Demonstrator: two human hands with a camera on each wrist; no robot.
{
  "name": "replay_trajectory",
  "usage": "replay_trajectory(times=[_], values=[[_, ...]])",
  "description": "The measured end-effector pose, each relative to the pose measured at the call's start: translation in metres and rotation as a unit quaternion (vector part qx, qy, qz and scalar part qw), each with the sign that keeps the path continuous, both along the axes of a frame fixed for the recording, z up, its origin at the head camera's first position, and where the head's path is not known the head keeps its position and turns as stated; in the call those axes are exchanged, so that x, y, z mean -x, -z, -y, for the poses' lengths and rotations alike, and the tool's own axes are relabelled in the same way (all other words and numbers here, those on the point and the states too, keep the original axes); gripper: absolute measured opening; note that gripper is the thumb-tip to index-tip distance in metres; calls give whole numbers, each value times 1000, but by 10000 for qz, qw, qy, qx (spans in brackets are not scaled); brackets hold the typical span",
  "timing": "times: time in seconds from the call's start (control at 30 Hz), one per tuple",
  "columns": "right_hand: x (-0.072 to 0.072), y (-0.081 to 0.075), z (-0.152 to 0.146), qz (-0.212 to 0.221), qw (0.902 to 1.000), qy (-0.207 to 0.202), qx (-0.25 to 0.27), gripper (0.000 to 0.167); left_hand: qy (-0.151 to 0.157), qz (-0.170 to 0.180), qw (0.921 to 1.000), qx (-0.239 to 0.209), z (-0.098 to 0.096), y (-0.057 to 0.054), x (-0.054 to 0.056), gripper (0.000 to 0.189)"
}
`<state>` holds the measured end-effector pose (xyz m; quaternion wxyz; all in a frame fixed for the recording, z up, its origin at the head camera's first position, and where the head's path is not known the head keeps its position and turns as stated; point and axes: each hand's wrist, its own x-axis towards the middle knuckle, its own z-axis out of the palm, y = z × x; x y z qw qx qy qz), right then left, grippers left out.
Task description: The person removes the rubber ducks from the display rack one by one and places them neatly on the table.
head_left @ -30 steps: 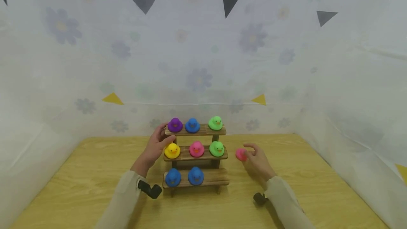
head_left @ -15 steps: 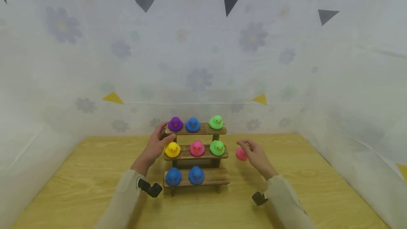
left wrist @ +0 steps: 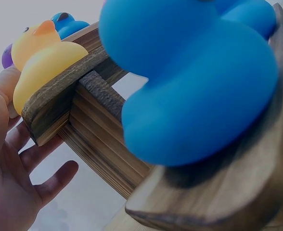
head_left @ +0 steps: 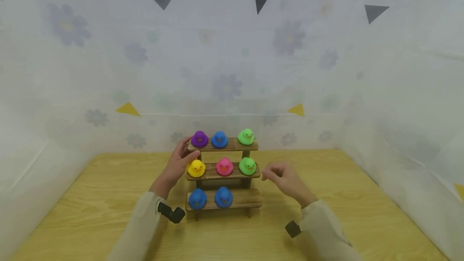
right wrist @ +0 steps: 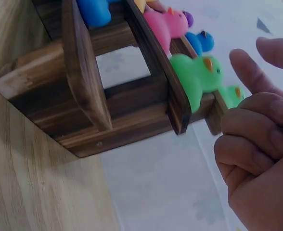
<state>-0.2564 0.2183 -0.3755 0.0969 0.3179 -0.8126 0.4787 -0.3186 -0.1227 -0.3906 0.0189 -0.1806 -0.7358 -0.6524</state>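
Note:
A three-tier wooden display stand [head_left: 239, 199] bears several rubber ducks. My left hand [head_left: 177, 166] holds its left end, thumb in front by the yellow duck [head_left: 196, 168], other fingers reaching behind. In the left wrist view the lower fingers [left wrist: 59, 178] are spread below the middle shelf. My right hand [head_left: 286, 178] is just right of the middle shelf, near a green duck [head_left: 248, 166]. In the right wrist view three fingers [right wrist: 252, 149] curl into the palm, while thumb and forefinger reach out apart. The loose pink duck is hidden; I cannot tell whether this hand holds it.
The top shelf carries a purple duck [head_left: 199, 139], a blue duck [head_left: 219, 139] and another green duck [head_left: 246, 136]. A pink duck [head_left: 224, 166] sits mid-shelf, and two blue ducks [head_left: 223, 197] stand on the bottom shelf. The wooden table [head_left: 348, 212] meets a flowered cloth [head_left: 224, 71] behind.
My right hand moves left and slightly down, its fingers drawing in toward the stand. The loose pink duck beside the stand drops out of sight. My left hand stays in place.

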Motion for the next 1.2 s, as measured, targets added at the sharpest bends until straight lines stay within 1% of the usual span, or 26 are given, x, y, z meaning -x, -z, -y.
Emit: replay_trajectory(times=[0.03, 0.13, 0.2, 0.27, 0.4, 0.57, 0.73, 0.93, 1.13, 1.2], values=[[-2, -1, 3, -51, 9999, -147, -32, 20, -7, 13, 10000, -8, 0, 0, 0, 58], [-6, -1, 15, -334, 9985, -415, -158, 11, -27, 18, 10000, -21, 0, -2, -2, 59], [-8, 1, 21, -520, 9971, -474, -294, 7, -31, 53, 10000, -5, 0, -2, -3, 60], [-11, 2, 26, -679, 9956, -478, -432, 7, -47, 73, 10000, 4, 0, -2, -3, 59], [-14, 5, 33, -711, 9950, -476, -514, 11, -50, 94, 9999, 10, -1, -2, -3, 60], [-20, 6, 38, -584, 9953, -623, -463, 15, 13, 111, 9999, -1, -1, 1, -2, 61], [-24, 8, 44, -370, 9954, -681, -569, 20, -40, 201, 9998, -46, -2, 4, -3, 59], [-24, 8, 52, -363, 9945, -585, -791, 25, -3, 147, 9998, -163, -4, 0, 0, 62], [-23, 14, 60, 56, 9923, -854, -893, 34, -36, 86, 9999, -141, -2, 0, 0, 59], [-23, 16, 61, 74, 9920, -908, -879, 37, -32, 84, 9999, -137, -2, 1, -1, 59]])
